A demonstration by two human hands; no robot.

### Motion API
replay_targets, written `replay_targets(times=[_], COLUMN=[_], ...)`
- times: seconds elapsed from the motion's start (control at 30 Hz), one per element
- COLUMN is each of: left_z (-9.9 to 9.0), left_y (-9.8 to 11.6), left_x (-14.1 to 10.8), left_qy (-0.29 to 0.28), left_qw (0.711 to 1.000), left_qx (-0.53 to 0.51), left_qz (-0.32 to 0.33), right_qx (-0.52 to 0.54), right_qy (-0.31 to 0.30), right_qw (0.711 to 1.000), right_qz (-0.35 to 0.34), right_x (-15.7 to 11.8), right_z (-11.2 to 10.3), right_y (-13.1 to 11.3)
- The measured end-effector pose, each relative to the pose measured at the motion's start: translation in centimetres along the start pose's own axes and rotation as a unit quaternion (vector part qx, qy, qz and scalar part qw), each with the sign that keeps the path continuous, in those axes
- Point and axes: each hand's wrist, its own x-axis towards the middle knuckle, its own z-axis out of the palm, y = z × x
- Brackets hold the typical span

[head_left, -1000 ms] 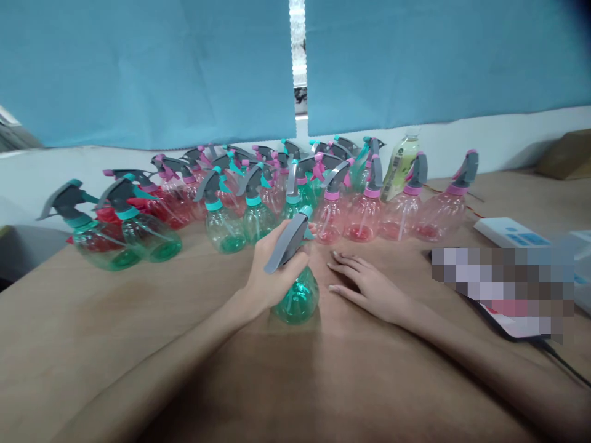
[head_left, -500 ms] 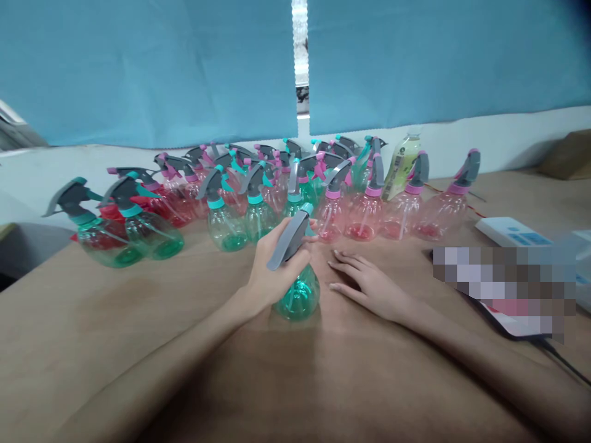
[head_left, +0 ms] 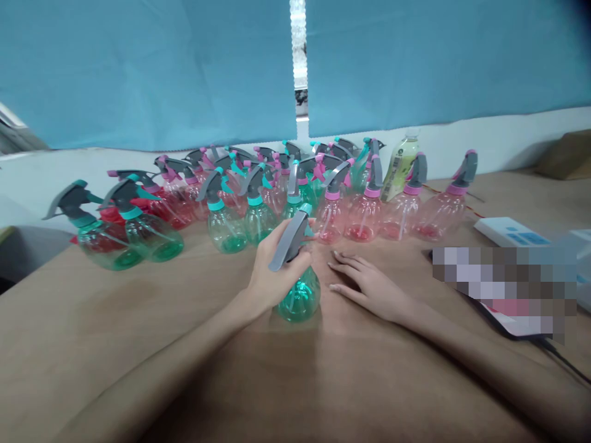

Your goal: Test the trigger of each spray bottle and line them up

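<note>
My left hand (head_left: pixel 276 261) is wrapped around the neck of a green spray bottle (head_left: pixel 299 300) with a grey trigger head and teal collar. The bottle stands upright on the wooden table (head_left: pixel 207 357), and its neck is partly hidden by my fingers. To the right of it, my right hand (head_left: pixel 364 283) rests on the tabletop, fingers spread and holding nothing. Just beyond my hands are a clear-green spray bottle (head_left: pixel 227 231) and a pink one (head_left: pixel 359 223), part of a crowd of similar bottles.
Two green spray bottles (head_left: pixel 108 246) lean at the left end. A drink bottle with a yellow-green label (head_left: pixel 401 169) stands behind the pink ones. On the right lie a white box (head_left: pixel 510 232) and a blurred-out device (head_left: pixel 508 289) with a cable. A brown box (head_left: pixel 566 154) sits far right.
</note>
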Motion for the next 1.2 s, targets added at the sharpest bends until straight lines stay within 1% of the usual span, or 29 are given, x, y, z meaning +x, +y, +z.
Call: replay_targets(times=[0.33,0.6,0.77,1.03,1.2], left_z=[-0.23,-0.07,-0.08,-0.01,-0.04], left_y=[0.36,-0.05,-0.14,0.01,0.26], left_x=[0.18,0.13,0.06,0.02,0.09], left_qy=[0.0,0.006,0.004,0.023,0.018], left_qw=[1.0,1.0,1.0,1.0,1.0], left_qx=[0.014,0.009,0.01,0.002,0.007], left_qz=[-0.006,0.005,0.004,0.01,0.003], right_qx=[-0.008,-0.005,-0.008,-0.011,-0.014], right_qy=[-0.004,0.002,-0.009,-0.014,-0.018], right_qw=[1.0,1.0,1.0,1.0,1.0], right_qz=[0.001,0.0,0.009,0.005,0.006], right_x=[0.03,-0.03,0.0,0.04,0.04], right_z=[-0.03,0.04,-0.14,-0.06,-0.06], right_y=[0.01,0.09,-0.18,-0.07,-0.05])
